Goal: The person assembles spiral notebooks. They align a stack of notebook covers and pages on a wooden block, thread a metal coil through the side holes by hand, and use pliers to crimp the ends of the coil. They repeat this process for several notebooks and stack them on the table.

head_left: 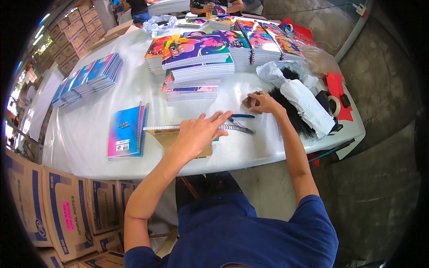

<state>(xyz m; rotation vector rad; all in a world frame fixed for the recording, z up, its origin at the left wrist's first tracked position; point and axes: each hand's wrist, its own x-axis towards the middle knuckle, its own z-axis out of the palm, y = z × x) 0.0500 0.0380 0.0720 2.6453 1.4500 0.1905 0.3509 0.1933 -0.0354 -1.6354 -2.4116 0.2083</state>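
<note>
1. Our left hand (196, 134) lay flat and open on a spiral notebook (178, 134) near the table's front edge. The fingers were spread out and pressed down. They did not grip anything.
2. The notebook lay flat, with its wire coil (236, 129) sticking out at 3 o'clock from our left hand.
3. Our right hand (261, 102) was curled up, at 2 o'clock from the left hand. It seemed to pinch something small and dark, but we could not tell what.
4. A blue pen (239, 116) lay between our two hands.
5. We thought the notebook was light and a bit bendy, like thin card and paper. The cover looked smooth, so it could slide on the white table (89, 147).
6. We thought the best place to hold it was the long edge away from the coil, because the wire could bend or snag.
7. Another notebook, a blue and pink notebook (126, 131), lay at 9 o'clock from our left hand.
</note>
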